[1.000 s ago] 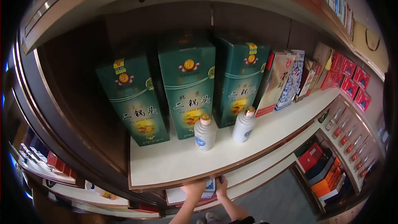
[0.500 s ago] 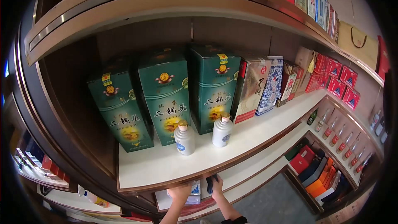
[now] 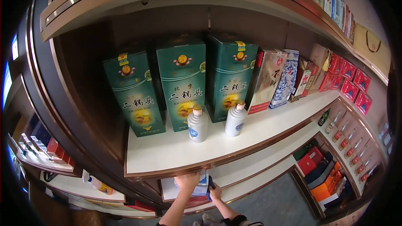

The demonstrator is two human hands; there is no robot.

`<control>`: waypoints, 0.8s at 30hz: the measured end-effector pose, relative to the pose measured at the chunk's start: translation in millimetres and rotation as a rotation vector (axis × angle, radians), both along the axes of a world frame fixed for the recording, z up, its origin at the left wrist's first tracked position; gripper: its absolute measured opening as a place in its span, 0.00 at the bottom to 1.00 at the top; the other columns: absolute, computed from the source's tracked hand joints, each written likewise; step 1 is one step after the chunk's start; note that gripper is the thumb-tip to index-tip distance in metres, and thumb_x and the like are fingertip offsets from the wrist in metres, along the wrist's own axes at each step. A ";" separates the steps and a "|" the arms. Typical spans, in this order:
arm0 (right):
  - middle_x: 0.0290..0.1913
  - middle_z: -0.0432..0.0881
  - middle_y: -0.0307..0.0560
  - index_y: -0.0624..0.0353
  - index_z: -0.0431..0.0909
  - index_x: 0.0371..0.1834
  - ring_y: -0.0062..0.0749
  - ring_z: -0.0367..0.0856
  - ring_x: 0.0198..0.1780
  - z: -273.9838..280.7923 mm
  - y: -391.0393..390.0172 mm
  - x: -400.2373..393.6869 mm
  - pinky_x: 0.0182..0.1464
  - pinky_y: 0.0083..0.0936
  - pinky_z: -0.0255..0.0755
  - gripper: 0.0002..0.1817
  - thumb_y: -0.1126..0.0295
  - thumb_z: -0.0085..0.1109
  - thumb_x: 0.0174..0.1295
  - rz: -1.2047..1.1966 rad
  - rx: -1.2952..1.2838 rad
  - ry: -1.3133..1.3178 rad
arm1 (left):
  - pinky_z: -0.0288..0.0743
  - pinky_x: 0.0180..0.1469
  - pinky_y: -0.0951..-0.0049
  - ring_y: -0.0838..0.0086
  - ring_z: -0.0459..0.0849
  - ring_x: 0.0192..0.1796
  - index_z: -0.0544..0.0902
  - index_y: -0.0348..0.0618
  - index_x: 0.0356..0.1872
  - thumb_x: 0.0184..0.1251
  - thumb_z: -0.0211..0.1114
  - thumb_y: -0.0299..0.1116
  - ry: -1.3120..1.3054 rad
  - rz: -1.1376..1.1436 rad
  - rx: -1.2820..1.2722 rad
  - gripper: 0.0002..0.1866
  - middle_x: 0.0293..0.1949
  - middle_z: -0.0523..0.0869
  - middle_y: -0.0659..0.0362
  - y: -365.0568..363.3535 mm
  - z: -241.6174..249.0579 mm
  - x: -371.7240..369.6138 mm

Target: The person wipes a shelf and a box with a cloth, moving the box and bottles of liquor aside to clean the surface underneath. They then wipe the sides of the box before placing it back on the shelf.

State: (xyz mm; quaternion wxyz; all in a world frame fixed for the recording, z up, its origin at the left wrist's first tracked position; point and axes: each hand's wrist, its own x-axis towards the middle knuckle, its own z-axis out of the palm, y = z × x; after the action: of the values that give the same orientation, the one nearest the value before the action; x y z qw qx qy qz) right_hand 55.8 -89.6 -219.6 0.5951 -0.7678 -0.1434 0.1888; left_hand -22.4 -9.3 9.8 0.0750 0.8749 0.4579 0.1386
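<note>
My left hand (image 3: 187, 181) reaches just below the front edge of the upper white shelf (image 3: 155, 159). Its fingers are hidden from me, so I cannot see whether it holds anything. Beside it on the lower shelf lies a blue-and-white package (image 3: 202, 189), partly covered by the hand. My right hand (image 3: 215, 193) is closed round a dark blue cloth (image 3: 210, 184), at the package's right side. Above the hands, two white bottles (image 3: 197, 126) with gold-coloured caps stand upright on the upper shelf. Tall green boxes (image 3: 181, 86) stand in a row behind them.
A patterned blue-and-white box (image 3: 285, 79) and small red boxes (image 3: 347, 69) continue along the shelf to the right. Several clear bottles (image 3: 344, 141) line the side shelf, close to an orange box (image 3: 320, 190). A white spray bottle (image 3: 98, 184) is at the lower left.
The view has shifted, so the shelf contents appear further right and higher. My right hand with the cloth has moved slightly lower, away from the upper shelf's edge. The bottles stay put.
</note>
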 end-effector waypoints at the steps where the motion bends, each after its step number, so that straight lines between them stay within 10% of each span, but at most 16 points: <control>1: 0.27 0.79 0.47 0.61 0.77 0.37 0.29 0.76 0.29 -3.8 -2.8 6.6 0.36 0.24 0.67 0.14 0.71 0.54 0.44 0.008 -0.008 0.003 | 0.61 0.50 0.53 0.54 0.70 0.51 0.73 0.48 0.48 0.51 0.47 0.50 0.003 0.008 -0.008 0.26 0.48 0.74 0.52 -0.4 -0.3 -0.5; 4: 0.31 0.79 0.51 0.64 0.76 0.38 0.34 0.77 0.32 -2.2 -5.3 22.8 0.39 0.26 0.68 0.16 0.70 0.56 0.45 0.003 -0.189 -0.041 | 0.65 0.47 0.56 0.59 0.72 0.50 0.74 0.52 0.48 0.51 0.47 0.51 -0.021 0.061 0.056 0.24 0.48 0.75 0.57 2.5 -7.6 1.1; 10: 0.28 0.72 0.37 0.66 0.72 0.37 0.18 0.66 0.30 165.4 -4.4 3.2 0.33 0.15 0.63 0.08 0.75 0.51 0.54 0.062 0.645 0.317 | 0.61 0.51 0.57 0.61 0.69 0.53 0.72 0.53 0.49 0.50 0.48 0.50 -0.035 0.071 0.056 0.25 0.50 0.73 0.57 2.1 -7.6 3.7; 19: 0.33 0.76 0.49 0.69 0.73 0.39 0.30 0.72 0.36 4.0 11.3 7.1 0.42 0.23 0.64 0.13 0.75 0.52 0.49 -0.050 0.310 0.074 | 0.70 0.35 0.62 0.60 0.78 0.36 0.79 0.50 0.33 0.48 0.52 0.47 -0.157 0.057 0.185 0.17 0.33 0.80 0.56 1.8 -11.7 5.1; 24: 0.33 0.78 0.59 0.63 0.75 0.39 0.45 0.77 0.38 -24.9 -8.2 28.8 0.40 0.34 0.67 0.17 0.64 0.55 0.47 0.178 -0.348 0.077 | 0.61 0.49 0.52 0.54 0.73 0.45 0.78 0.44 0.39 0.48 0.51 0.47 -0.118 0.031 0.169 0.21 0.41 0.78 0.53 4.0 -16.7 2.7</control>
State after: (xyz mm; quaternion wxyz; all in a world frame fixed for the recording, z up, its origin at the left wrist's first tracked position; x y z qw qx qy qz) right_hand 84.6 -97.8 -244.5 0.4394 -0.8357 -0.1529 0.2919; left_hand -19.7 -5.3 -7.0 0.0257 0.8613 0.4528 0.2292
